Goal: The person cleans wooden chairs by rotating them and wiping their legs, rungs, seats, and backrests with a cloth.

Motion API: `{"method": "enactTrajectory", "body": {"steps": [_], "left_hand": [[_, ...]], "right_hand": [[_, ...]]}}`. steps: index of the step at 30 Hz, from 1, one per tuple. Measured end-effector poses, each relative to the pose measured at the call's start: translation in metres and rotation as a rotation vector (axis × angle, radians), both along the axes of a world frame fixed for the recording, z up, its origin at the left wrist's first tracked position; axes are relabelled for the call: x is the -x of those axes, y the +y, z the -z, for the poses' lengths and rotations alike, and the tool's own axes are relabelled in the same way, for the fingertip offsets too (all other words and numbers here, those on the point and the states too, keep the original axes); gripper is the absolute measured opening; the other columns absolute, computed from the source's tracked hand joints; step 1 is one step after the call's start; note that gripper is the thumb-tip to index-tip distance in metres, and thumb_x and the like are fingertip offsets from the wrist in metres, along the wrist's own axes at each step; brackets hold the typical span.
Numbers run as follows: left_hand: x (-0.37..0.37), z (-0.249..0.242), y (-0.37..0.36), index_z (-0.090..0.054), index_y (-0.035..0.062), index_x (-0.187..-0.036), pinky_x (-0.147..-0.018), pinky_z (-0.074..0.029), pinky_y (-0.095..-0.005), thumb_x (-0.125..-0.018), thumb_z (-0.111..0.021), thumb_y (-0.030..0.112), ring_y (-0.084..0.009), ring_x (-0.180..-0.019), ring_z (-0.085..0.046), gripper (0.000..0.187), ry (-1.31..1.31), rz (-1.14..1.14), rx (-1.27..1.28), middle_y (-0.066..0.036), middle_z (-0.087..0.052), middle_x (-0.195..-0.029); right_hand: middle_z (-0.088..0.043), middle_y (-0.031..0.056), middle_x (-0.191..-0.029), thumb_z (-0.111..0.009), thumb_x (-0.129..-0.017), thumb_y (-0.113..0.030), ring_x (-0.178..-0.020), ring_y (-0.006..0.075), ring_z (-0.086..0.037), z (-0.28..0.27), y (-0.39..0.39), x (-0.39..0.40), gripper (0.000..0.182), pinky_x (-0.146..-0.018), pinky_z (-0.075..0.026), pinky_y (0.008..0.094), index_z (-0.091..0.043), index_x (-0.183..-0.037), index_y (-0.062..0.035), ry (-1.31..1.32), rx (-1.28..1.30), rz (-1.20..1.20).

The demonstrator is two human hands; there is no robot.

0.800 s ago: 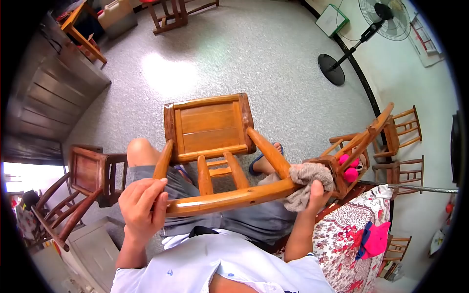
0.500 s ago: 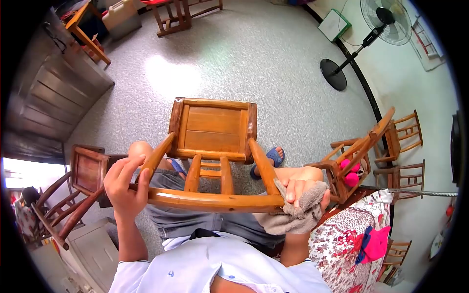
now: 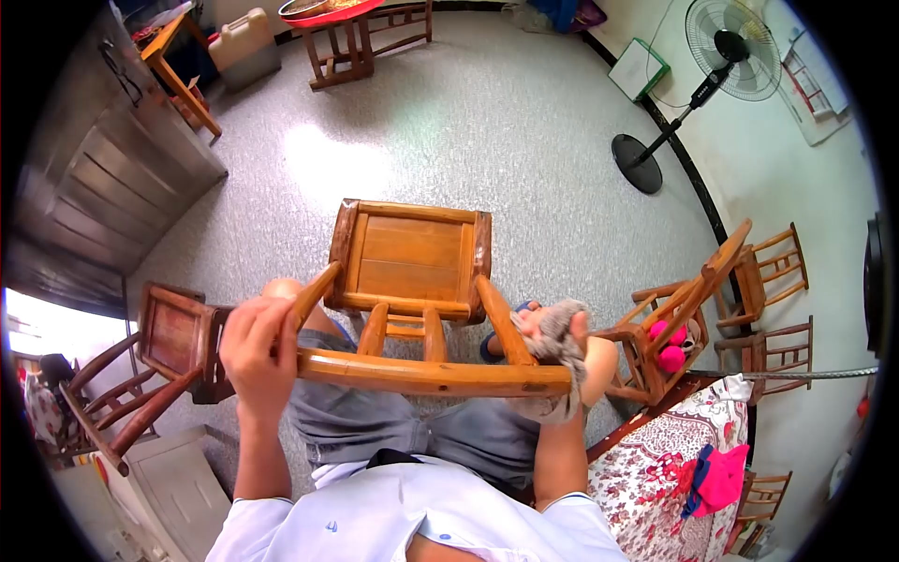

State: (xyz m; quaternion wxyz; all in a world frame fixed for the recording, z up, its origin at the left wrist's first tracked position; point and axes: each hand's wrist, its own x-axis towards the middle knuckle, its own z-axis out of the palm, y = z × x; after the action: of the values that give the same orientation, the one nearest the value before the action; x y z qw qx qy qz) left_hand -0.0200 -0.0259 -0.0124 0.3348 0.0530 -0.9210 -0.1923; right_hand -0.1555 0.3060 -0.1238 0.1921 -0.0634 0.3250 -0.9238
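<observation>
a: what's in the hands?
b: a small wooden chair [image 3: 409, 281], tipped over across the person's lap, seat facing away toward the floor [image 3: 487, 131], top rail nearest the camera.
a: left hand?
b: left hand [image 3: 259, 348] is wrapped around the left end of the top rail, fingers curled over it — clamped on the chair.
a: right?
b: right hand [image 3: 552, 339] is at the right end of the rail, closed on a grey cloth [image 3: 559, 351] that's pressed against the wood where the rail meets the post. part of the cloth hangs below the rail.
a: so hands apart?
b: yes, one at each end of the rail, well apart.
a: around it?
b: another wooden chair [image 3: 173, 342] just left of the knee, a tilted one with pink balls [image 3: 668, 347] on it to the right, more chairs behind that. floral cloth [image 3: 655, 468] at lower right, standing fan [image 3: 712, 66] upper right, red-topped stool [image 3: 346, 28] at top.
a: person's clothes?
b: light blue shirt, grey shorts, blue sandal [image 3: 492, 342] — partly hidden by the chair.
</observation>
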Motion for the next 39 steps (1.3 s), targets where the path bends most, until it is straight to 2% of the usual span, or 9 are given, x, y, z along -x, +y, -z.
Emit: {"method": "enactTrajectory", "body": {"steps": [2,6,14,17,25,31,33,37,39], "left_hand": [[0.001,-0.006,0.024,-0.068,0.0002,-0.097,-0.079,-0.052,-0.0403,-0.080,-0.070,0.007,-0.0311,-0.089,-0.066,0.019,0.046,0.087,-0.024,-0.014,-0.067,-0.090],[0.005,-0.006,0.050,-0.069,0.0016,-0.097,-0.081,-0.052,-0.0420,-0.083,-0.069,0.019,-0.0307,-0.089,-0.066,0.022,-0.044,0.242,0.037,-0.013,-0.068,-0.093],[-0.005,0.000,-0.002,-0.069,-0.0016,-0.096,-0.078,-0.048,-0.0403,-0.095,-0.049,0.038,-0.0331,-0.082,-0.066,0.044,-0.023,0.122,-0.142,-0.015,-0.068,-0.087],[-0.008,0.000,-0.015,-0.069,-0.0022,-0.095,-0.079,-0.047,-0.0393,-0.095,-0.051,0.035,-0.0325,-0.081,-0.065,0.042,-0.045,0.142,-0.165,-0.015,-0.068,-0.086],[-0.003,0.007,-0.017,-0.069,-0.0031,-0.089,-0.077,-0.047,-0.0390,-0.092,-0.054,0.026,-0.0309,-0.077,-0.064,0.033,0.079,0.190,-0.201,-0.014,-0.067,-0.079],[-0.004,0.008,-0.019,-0.067,-0.0042,-0.086,-0.079,-0.047,-0.0375,-0.095,-0.051,0.021,-0.0285,-0.081,-0.063,0.031,0.082,0.203,-0.191,-0.013,-0.067,-0.079],[-0.003,0.009,-0.019,-0.067,-0.0042,-0.085,-0.078,-0.047,-0.0374,-0.094,-0.051,0.018,-0.0284,-0.080,-0.064,0.029,0.085,0.188,-0.191,-0.013,-0.067,-0.079],[-0.003,0.008,-0.019,-0.069,-0.0021,-0.086,-0.075,-0.046,-0.0359,-0.088,-0.058,0.013,-0.0281,-0.075,-0.063,0.019,0.115,0.197,-0.222,-0.012,-0.066,-0.076],[-0.003,0.008,-0.019,-0.070,-0.0017,-0.086,-0.075,-0.046,-0.0358,-0.088,-0.058,0.012,-0.0278,-0.076,-0.063,0.018,0.116,0.207,-0.219,-0.012,-0.066,-0.076]], "right_hand": [[-0.065,0.0105,-0.085,-0.068,-0.090,-0.045,-0.076,0.0186,-0.061,-0.020,-0.021,-0.006,0.048,-0.074,-0.052,0.0335,-0.062,-0.097,0.0014,-0.015,-0.324,0.143],[-0.064,0.0212,-0.105,-0.068,-0.087,-0.050,-0.096,0.0242,-0.062,-0.025,-0.024,-0.019,0.056,-0.084,-0.052,0.0333,-0.059,-0.106,0.0024,0.078,-0.268,-0.075],[-0.068,0.0122,-0.093,-0.074,-0.080,-0.027,-0.093,0.0314,-0.062,-0.063,-0.050,-0.064,0.032,-0.088,-0.047,0.0403,-0.067,-0.097,-0.0021,0.742,-0.420,-0.473],[-0.069,0.0116,-0.093,-0.069,-0.082,-0.028,-0.087,0.0331,-0.064,-0.052,-0.062,-0.079,0.029,-0.091,-0.047,0.0460,-0.067,-0.092,-0.0010,0.695,-0.533,-0.525],[-0.069,0.0136,-0.089,-0.062,-0.089,-0.030,-0.091,0.0258,-0.066,0.053,-0.047,-0.014,0.031,-0.083,-0.050,0.0356,-0.071,-0.104,-0.0047,0.498,-1.074,-0.415],[-0.068,0.0060,-0.074,-0.055,-0.094,-0.033,-0.070,0.0177,-0.065,0.097,-0.047,0.005,0.033,-0.070,-0.051,0.0301,-0.071,-0.101,-0.0044,0.576,-1.149,-0.319],[-0.066,0.0025,-0.073,-0.053,-0.097,-0.032,-0.065,0.0115,-0.062,0.104,-0.040,-0.005,0.034,-0.063,-0.050,0.0264,-0.070,-0.101,-0.0029,0.260,-1.090,-0.450],[-0.066,-0.0007,-0.075,-0.053,-0.098,-0.029,-0.064,0.0054,-0.058,-0.012,-0.064,-0.039,0.031,-0.057,-0.047,0.0227,-0.069,-0.099,-0.0019,0.117,-0.794,-0.782],[-0.066,0.0026,-0.079,-0.060,-0.093,-0.028,-0.067,0.0126,-0.061,-0.064,-0.072,-0.059,0.027,-0.061,-0.048,0.0276,-0.067,-0.097,-0.0018,0.125,-0.693,-0.900]]}}
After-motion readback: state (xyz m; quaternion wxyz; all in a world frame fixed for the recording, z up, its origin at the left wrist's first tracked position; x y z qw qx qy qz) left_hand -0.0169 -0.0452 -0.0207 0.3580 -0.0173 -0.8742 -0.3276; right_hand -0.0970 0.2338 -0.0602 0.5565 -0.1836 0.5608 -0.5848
